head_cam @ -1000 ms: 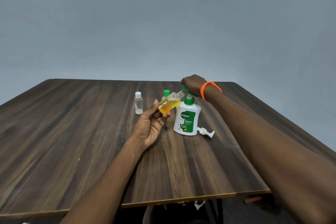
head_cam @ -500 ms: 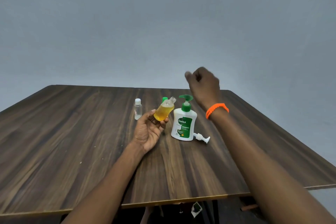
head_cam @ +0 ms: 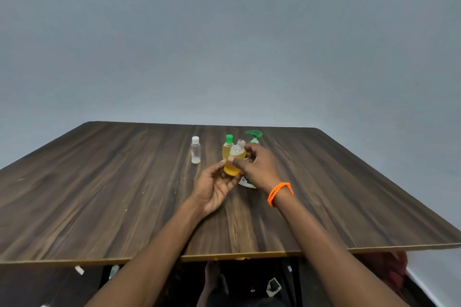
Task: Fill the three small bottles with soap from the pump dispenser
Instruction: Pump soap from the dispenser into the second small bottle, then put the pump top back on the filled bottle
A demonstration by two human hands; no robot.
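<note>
My left hand (head_cam: 215, 185) holds a small uncapped bottle (head_cam: 234, 162) of yellow soap, nearly upright, above the table. My right hand (head_cam: 260, 166), with an orange band at the wrist, has its thumb and fingers on the same bottle near its shoulder. Right behind it stands a second small bottle (head_cam: 227, 147) with a green cap and yellow soap inside. A third small clear bottle (head_cam: 195, 150) with a white cap stands to the left. The pump dispenser (head_cam: 254, 136) is mostly hidden behind my right hand; only its green pump head and white base show.
The dark wood table (head_cam: 99, 194) spreads wide on both sides of the bottles. Its front edge runs just below my forearms. A plain grey wall rises behind the table.
My right hand has come down from above the pump and closed onto the bottle that my left hand holds. The bottle has turned more upright. The camera has tilted.
</note>
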